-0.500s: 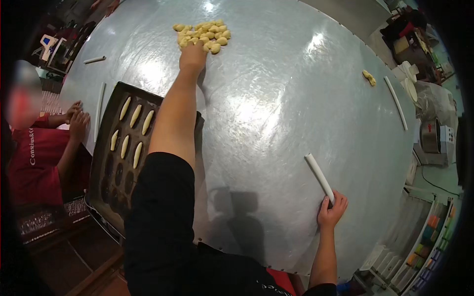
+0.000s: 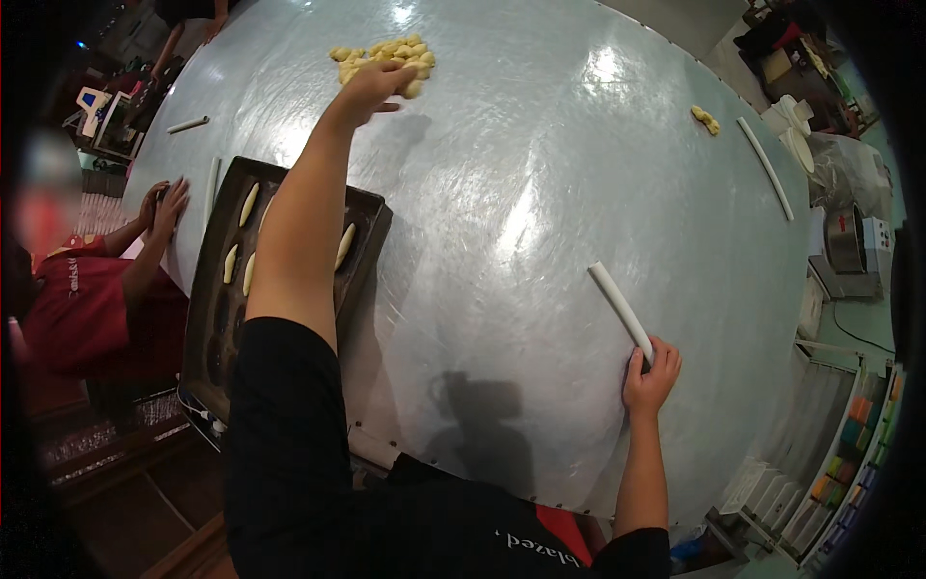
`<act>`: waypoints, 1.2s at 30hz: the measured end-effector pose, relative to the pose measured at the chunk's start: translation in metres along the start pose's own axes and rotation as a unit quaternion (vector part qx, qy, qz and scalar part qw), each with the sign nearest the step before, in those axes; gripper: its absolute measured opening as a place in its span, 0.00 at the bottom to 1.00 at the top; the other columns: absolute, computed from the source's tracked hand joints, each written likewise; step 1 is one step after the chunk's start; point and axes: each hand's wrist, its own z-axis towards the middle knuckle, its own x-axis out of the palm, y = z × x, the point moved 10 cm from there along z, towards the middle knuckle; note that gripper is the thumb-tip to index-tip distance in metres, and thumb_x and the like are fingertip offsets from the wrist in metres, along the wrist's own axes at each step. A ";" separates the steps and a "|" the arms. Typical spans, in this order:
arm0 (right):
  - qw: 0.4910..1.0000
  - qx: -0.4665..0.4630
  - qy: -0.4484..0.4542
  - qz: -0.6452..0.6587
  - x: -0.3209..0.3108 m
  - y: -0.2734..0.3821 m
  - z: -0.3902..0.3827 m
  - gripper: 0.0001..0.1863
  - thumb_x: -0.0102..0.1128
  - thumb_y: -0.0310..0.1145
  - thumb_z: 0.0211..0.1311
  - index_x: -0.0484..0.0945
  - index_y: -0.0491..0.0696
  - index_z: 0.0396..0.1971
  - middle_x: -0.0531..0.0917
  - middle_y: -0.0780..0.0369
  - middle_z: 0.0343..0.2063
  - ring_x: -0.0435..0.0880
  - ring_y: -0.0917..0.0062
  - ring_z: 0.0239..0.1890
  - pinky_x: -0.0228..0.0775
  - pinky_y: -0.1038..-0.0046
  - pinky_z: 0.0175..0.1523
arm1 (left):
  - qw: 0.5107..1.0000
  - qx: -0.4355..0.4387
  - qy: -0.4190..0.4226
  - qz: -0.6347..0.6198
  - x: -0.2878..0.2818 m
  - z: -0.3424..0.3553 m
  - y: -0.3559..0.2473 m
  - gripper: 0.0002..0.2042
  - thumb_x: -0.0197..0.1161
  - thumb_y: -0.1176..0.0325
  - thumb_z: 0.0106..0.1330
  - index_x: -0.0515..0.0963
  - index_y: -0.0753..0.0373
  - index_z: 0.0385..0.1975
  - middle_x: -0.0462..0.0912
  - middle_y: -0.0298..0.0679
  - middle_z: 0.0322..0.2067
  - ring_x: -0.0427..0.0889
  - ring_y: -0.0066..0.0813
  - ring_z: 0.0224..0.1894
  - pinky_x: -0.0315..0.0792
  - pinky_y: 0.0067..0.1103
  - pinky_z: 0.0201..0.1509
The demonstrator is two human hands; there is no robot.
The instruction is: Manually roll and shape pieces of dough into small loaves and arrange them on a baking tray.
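Observation:
My left arm stretches to the far side of the table, over the baking tray. My left hand [image 2: 374, 89] is at the near edge of a pile of small yellow dough pieces [image 2: 413, 48], its fingers reaching across them and its thumb held apart. Whether a piece lies under the fingertips is hard to see. My right hand [image 2: 652, 374] is closed round the near end of a slim white rolling pin [image 2: 617, 301], which rests slanted on the table. Slim rolled dough sticks [image 2: 249, 205] lie in the dark baking tray [image 2: 371, 205], partly hidden by my arm.
The shiny covered table [image 2: 502, 318] fills the middle. A twisted dough lump [image 2: 705, 121] and another white rolling pin [image 2: 765, 169] lie at the far right. On the left, a co-worker in a red shirt [image 2: 87, 304] has hands [image 2: 166, 205] at the table edge, beside more pins.
My left hand has shifted from pointing into the dough pile to lying across its near right side, thumb now apart. My right hand stays on the rolling pin. The view has turned slightly.

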 end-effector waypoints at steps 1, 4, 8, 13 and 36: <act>1.000 0.000 0.001 -0.006 0.001 -0.001 0.000 0.14 0.59 0.34 0.59 0.77 0.47 0.44 0.74 0.58 0.38 0.71 0.62 0.42 0.63 0.62 0.51 | 0.989 0.026 0.045 -0.141 0.017 -0.015 -0.012 0.21 0.63 0.55 0.64 0.79 0.66 0.48 0.81 0.40 0.37 0.81 0.24 0.40 0.77 0.24 0.43; 1.000 -0.006 -0.003 -0.011 0.002 0.002 0.003 0.14 0.59 0.35 0.59 0.77 0.47 0.44 0.75 0.58 0.38 0.72 0.62 0.42 0.63 0.62 0.51 | 0.978 0.036 0.050 -0.200 0.055 -0.060 -0.025 0.20 0.63 0.57 0.66 0.77 0.64 0.51 0.81 0.39 0.39 0.81 0.25 0.39 0.78 0.25 0.42; 1.000 -0.018 -0.018 -0.016 0.001 0.003 0.007 0.15 0.58 0.37 0.60 0.77 0.47 0.45 0.75 0.58 0.39 0.72 0.62 0.43 0.63 0.62 0.52 | 0.991 0.073 0.108 0.028 0.158 -0.173 -0.035 0.25 0.65 0.60 0.63 0.71 0.67 0.57 0.81 0.42 0.41 0.82 0.28 0.41 0.77 0.26 0.44; 1.000 -0.017 -0.022 -0.008 0.000 0.004 0.009 0.15 0.57 0.39 0.61 0.78 0.48 0.45 0.76 0.58 0.39 0.73 0.62 0.44 0.63 0.62 0.53 | 0.958 0.151 0.037 0.242 0.213 -0.288 0.001 0.23 0.65 0.66 0.60 0.73 0.60 0.56 0.80 0.47 0.43 0.79 0.46 0.44 0.74 0.31 0.48; 0.752 0.280 0.125 0.584 -0.011 -0.005 -0.143 0.19 0.44 0.30 0.72 0.65 0.43 0.60 0.80 0.59 0.38 0.78 0.77 0.37 0.70 0.76 0.45 | 0.953 0.191 0.124 0.199 0.282 -0.445 0.033 0.19 0.56 0.76 0.62 0.74 0.63 0.54 0.71 0.46 0.60 0.66 0.43 0.65 0.66 0.33 0.64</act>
